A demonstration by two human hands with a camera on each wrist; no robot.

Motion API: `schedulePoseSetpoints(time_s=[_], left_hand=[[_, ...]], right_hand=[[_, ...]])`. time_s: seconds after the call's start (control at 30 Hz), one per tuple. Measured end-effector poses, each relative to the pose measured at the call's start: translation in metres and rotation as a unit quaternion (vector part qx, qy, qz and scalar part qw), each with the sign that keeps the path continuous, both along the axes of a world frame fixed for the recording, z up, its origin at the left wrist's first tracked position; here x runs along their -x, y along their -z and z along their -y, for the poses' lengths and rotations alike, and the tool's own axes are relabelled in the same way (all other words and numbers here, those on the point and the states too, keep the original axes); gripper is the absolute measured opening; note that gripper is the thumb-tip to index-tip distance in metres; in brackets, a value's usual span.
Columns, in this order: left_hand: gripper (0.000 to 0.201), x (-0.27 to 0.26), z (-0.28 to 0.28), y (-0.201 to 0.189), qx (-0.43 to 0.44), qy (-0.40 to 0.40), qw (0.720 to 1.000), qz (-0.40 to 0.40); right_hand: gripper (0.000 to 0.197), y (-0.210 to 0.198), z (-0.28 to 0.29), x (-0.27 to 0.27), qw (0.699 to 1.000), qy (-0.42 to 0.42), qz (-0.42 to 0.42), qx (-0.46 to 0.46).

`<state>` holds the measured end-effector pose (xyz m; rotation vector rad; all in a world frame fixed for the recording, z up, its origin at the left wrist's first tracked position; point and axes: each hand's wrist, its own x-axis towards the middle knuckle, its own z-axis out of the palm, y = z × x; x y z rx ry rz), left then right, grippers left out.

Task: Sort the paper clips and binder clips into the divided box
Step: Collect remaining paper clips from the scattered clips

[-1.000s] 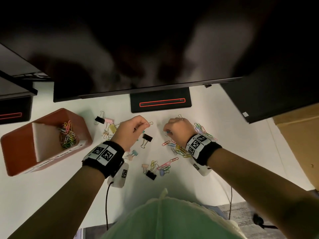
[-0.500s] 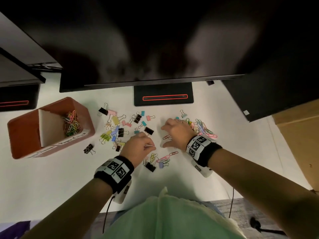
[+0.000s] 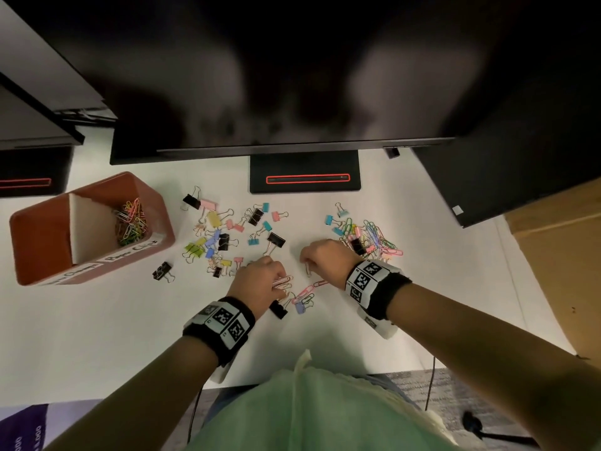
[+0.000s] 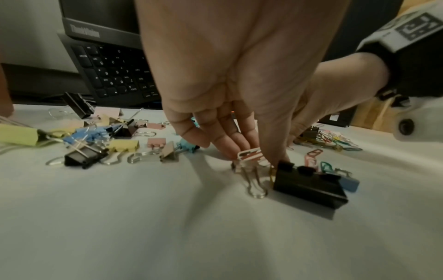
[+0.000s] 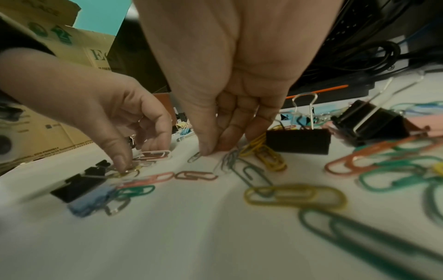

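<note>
An orange divided box (image 3: 42,242) stands at the left, with coloured paper clips (image 3: 130,222) in its right compartment. My left hand (image 3: 280,284) pinches a small bunch of pale paper clips (image 4: 250,154) just above the table, beside a black binder clip (image 4: 309,183). My right hand (image 3: 307,265) is close by on the right, thumb and fingers pinching a grey paper clip (image 5: 225,163) that touches the table. Loose binder clips (image 3: 221,236) lie between the box and my hands. A heap of paper clips (image 3: 377,239) lies behind my right wrist.
A monitor's stand (image 3: 304,172) and dark screens overhang the back of the white table (image 3: 97,336). One black binder clip (image 3: 162,271) lies apart near the box. A cardboard box (image 3: 559,255) stands at the right. A few paper clips (image 3: 305,296) lie between my wrists.
My left hand has drawn back from the binder clips toward my body and now holds a bunch of clips by the front black binder clip. My right hand moved slightly nearer too.
</note>
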<state>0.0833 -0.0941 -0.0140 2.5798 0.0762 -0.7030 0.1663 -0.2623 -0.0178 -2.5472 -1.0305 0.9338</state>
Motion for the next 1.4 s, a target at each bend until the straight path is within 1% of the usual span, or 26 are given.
schedulePoseSetpoints(time_s=[0.17,0.27,0.37,0.43,0.5,0.57,0.67,0.73,0.87,0.97,1.17,1.3,1.4], left_hand=[[0.011,-0.002,0.003,0.003,-0.001,-0.006,1.0,0.014],[0.01,-0.006,0.001,0.005,-0.001,-0.011,1.0,0.013],[0.011,-0.011,-0.002,0.008,-0.005,-0.01,1.0,0.007],[0.013,-0.014,-0.003,0.009,-0.019,0.006,1.0,0.005],[0.015,-0.017,-0.005,0.011,-0.032,0.024,0.999,0.008],[0.014,-0.018,-0.007,0.013,-0.049,0.048,0.997,0.021],[0.015,-0.016,-0.008,0.016,-0.086,0.083,0.992,0.029],[0.014,-0.014,-0.007,0.015,-0.089,0.093,0.991,0.032],[0.013,-0.014,-0.009,0.013,-0.058,0.088,0.994,0.04],[0.014,-0.013,-0.012,0.012,-0.027,0.059,0.997,0.047],[0.014,-0.012,-0.025,0.0,0.045,-0.008,0.995,0.089],[0.015,-0.008,-0.033,-0.011,0.076,-0.023,0.991,0.108],[0.014,-0.001,-0.035,-0.015,0.093,-0.025,0.988,0.119]], right_hand=[[0.024,-0.003,-0.004,-0.003,0.999,-0.022,-0.005,0.025],[0.023,-0.008,-0.001,-0.004,0.999,-0.024,-0.024,0.002],[0.02,-0.014,0.008,0.0,0.999,-0.033,-0.017,-0.032],[0.024,-0.014,0.015,0.007,0.997,-0.061,-0.015,-0.033],[0.034,-0.011,0.021,0.015,0.995,-0.096,-0.001,-0.016],[0.038,-0.007,0.025,0.02,0.996,-0.093,0.011,-0.013],[0.032,-0.001,0.025,0.019,0.998,-0.057,0.0,-0.029],[0.028,0.0,0.022,0.017,0.998,-0.06,0.003,-0.015],[0.025,0.0,0.016,0.012,0.996,-0.079,0.023,0.027],[0.024,-0.001,0.012,0.011,0.995,-0.086,0.018,0.05],[0.023,-0.001,0.013,0.011,0.995,-0.088,-0.003,0.04],[0.022,-0.003,0.012,0.013,0.994,-0.101,0.02,0.036],[0.022,-0.004,0.012,0.016,0.994,-0.105,0.008,0.041]])
